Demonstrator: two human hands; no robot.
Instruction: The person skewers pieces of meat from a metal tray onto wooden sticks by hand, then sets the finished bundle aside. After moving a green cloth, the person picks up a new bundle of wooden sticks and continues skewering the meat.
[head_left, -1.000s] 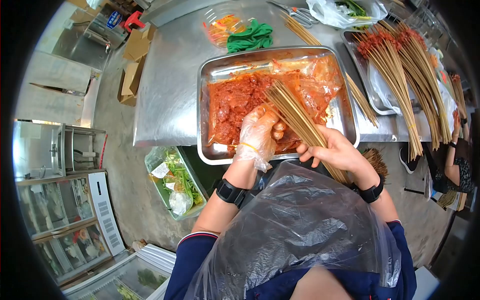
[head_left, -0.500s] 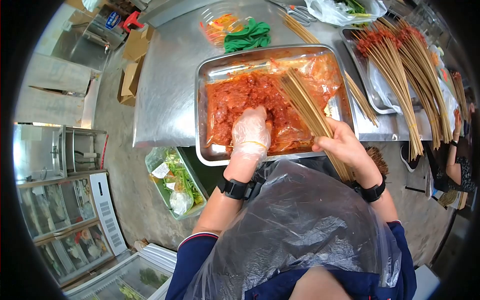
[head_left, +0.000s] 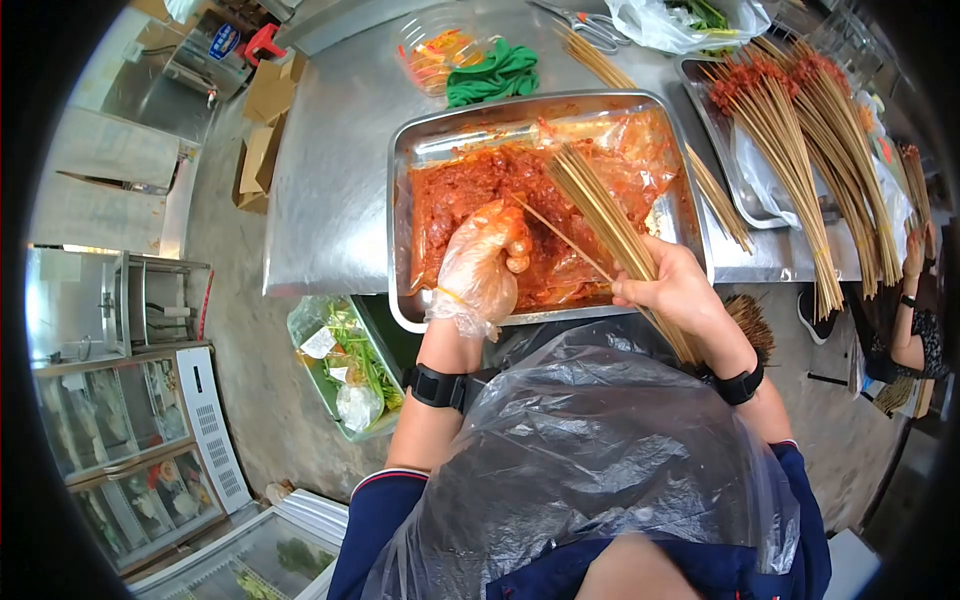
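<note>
Red marinated meat lies glossy and wet in a deep stainless-steel tray on the metal worktable, heaped toward the left on a clear plastic sheet streaked with orange-red sauce.

The right hand, bare, is closed around a bundle of bamboo skewers, thin, straight and pale brown, which slants over the right part of the tray. One single skewer stands away from the bundle, pinched at the right thumb, its point toward the left hand. That hand wears a clear plastic glove with a yellow band at the wrist. Its sauce-smeared fingers are curled inward above the meat; whether they grip a piece cannot be told.

A blue sticker on a steel appliance bears white characters too small to read, as is any print on the white label in the bin of greens.

Half a second ago the left hand was down in the meat; now it is drawn back, its fingers turned toward the skewers, and the single skewer has come out of the bundle.
</note>
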